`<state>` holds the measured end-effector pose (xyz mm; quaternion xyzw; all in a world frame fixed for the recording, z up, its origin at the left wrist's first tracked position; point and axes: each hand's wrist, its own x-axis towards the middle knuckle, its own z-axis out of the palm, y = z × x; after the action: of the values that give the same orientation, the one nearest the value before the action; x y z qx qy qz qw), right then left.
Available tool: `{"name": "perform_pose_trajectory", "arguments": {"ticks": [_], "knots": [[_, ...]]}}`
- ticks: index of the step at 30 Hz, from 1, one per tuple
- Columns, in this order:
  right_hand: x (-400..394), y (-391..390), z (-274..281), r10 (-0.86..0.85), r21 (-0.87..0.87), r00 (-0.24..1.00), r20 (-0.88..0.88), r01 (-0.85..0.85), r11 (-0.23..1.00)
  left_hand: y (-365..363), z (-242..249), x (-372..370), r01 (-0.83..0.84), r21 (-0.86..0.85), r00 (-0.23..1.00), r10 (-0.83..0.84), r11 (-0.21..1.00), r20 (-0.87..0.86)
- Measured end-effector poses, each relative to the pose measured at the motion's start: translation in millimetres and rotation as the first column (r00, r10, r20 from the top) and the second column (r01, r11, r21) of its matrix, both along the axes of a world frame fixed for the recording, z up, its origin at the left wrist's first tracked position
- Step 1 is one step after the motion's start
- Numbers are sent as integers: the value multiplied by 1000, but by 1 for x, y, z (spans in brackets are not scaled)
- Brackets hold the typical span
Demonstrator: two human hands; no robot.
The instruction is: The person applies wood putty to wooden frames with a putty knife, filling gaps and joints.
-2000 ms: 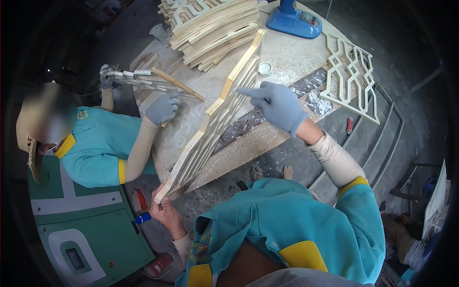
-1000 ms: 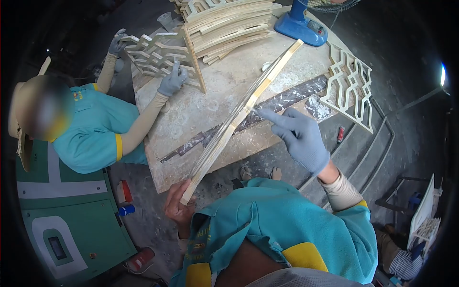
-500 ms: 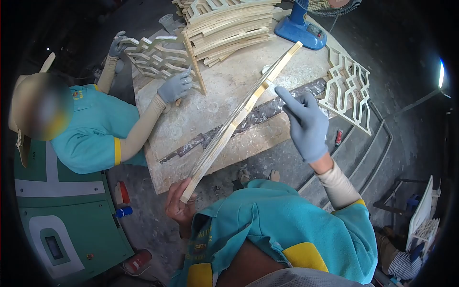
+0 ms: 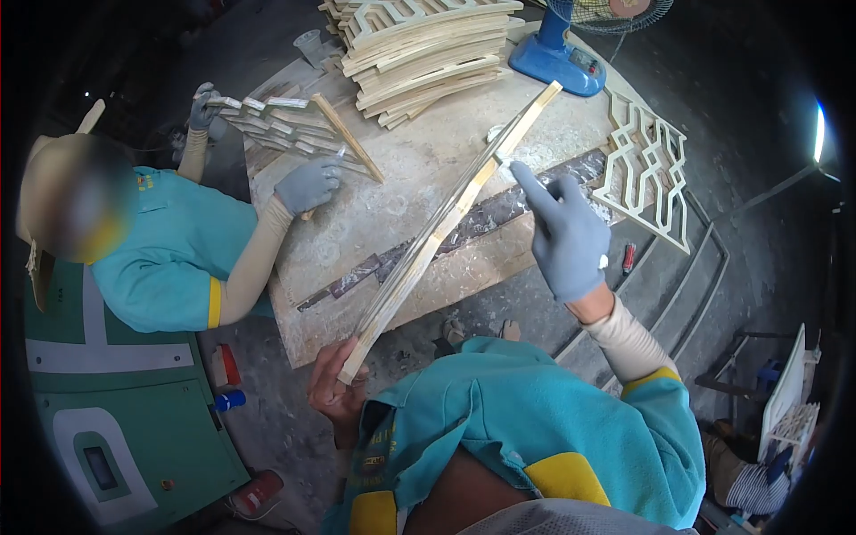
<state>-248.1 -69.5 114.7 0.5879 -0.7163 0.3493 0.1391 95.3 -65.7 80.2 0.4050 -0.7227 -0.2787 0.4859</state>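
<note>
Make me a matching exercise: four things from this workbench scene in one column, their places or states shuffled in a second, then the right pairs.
1. wooden lattice panel
2. right hand
3. stack of lattice panels
4. blue fan base

a. gloved, forefinger out
b. piled at the far end of the table
c. far right corner
d. seen edge-on, near end in the bare left hand

Pairs: 1-d, 2-a, 3-b, 4-c

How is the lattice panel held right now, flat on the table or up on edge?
On edge: the lattice panel shows only its thin side, its near end gripped by the left hand, its far end over the table.
</note>
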Motion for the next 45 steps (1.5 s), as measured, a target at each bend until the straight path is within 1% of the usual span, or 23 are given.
{"name": "perform_pose_trajectory", "arguments": {"ticks": [3,7,10,12,13,15,16,18,20,22,24,25,27,28,30,31,33,37,40,42,43,44,45], "knots": [[9,-6,-13,1,120,993,-119,13,993,-3,1,1,4,-17,1000,-4,1000,6],[7,-3,-4,93,145,994,-52,-84,986,-2,-1,3,1,-7,1000,-1,1000,-9],[1,-7,4,-5,125,999,-38,10,992,-2,2,3,-14,39,1000,14,999,-14],[-5,-8,-10,108,162,981,-160,-82,983,-4,2,5,-23,25,1000,23,999,-12],[-11,-7,-12,104,154,981,-165,-78,985,-7,1,4,-39,9,999,39,999,-17],[-23,2,-20,233,156,971,61,-240,958,-10,3,4,-68,5,997,68,998,-34],[-36,-2,-26,234,154,971,56,-240,959,-12,2,1,-102,5,993,102,995,-57],[-68,-21,-45,52,148,987,152,-75,986,-16,3,1,-140,34,987,142,990,-72],[-108,-54,-64,-56,352,998,27,43,935,-19,3,2,-171,65,981,176,983,-81],[-140,-98,-84,-132,498,990,56,87,863,-24,1,-2,-171,158,945,207,973,-254],[-147,-137,-81,-156,622,986,60,85,778,-27,-7,0,-182,166,931,224,969,-287],[-152,-157,-85,-158,621,986,61,86,779,-28,-10,1,-195,177,916,244,965,-320],[-157,-190,-100,-94,704,993,-78,121,700,-29,-9,0,-212,178,915,259,961,-309],[-159,-200,-107,-96,703,992,-77,122,701,-29,-9,0,-232,179,912,278,956,-302],[-160,-215,-114,41,693,986,-164,86,716,-29,-9,-1,-252,192,908,300,949,-293],[-161,-221,-118,41,694,986,-163,85,714,-29,-9,-1,-271,206,903,323,940,-282],[-160,-231,-123,132,698,975,-181,33,715,-30,-10,1,-274,212,904,327,938,-275],[-157,-238,-130,163,706,962,-219,40,707,-29,-13,5,-277,221,905,331,935,-268],[-166,-238,-133,138,721,977,-161,21,693,-30,-15,5,-276,212,907,327,937,-266],[-177,-233,-135,43,726,999,-22,-13,687,-30,-14,3,-280,213,904,332,936,-269],[-184,-228,-136,44,725,999,-24,-13,688,-30,-12,2,-283,213,902,335,935,-272],[-189,-220,-133,-35,729,971,236,-153,667,-31,-11,0,-284,211,901,335,935,-275],[-194,-212,-130,-117,696,872,475,-291,657,-31,-8,-3,-292,184,907,332,939,-258]]}}
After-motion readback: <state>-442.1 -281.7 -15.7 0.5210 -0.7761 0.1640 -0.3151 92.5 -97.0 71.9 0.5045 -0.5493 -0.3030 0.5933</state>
